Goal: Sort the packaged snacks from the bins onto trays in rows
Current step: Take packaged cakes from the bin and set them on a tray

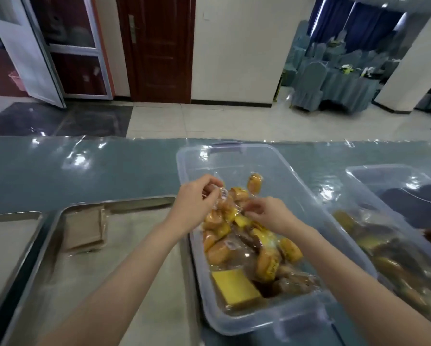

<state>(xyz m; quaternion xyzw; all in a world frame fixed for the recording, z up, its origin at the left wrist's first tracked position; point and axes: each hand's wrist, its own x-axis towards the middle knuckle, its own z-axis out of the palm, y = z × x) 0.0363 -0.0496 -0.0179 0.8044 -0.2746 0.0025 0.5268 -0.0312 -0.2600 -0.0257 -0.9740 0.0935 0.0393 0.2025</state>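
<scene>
A long table covered in blue-grey cloth under clear plastic sheeting spans the scene. On its near left lies a large shallow steel tray, set just beside the bin, probably to keep each carry short. It holds only a few flat brown packets at its far end. A second steel tray sits further left.

Right of the large tray stands a clear plastic bin, its near half heaped with orange-and-yellow wrapped snacks and a flat yellow packet. Another clear bin at the far right holds similar snacks.

Both hands reach into the first bin. The left hand curls its fingers round a clear-wrapped snack lifted above the heap, likely the next one for the tray. The right hand bends its fingers onto the pile; blur hides whether they grip anything.
</scene>
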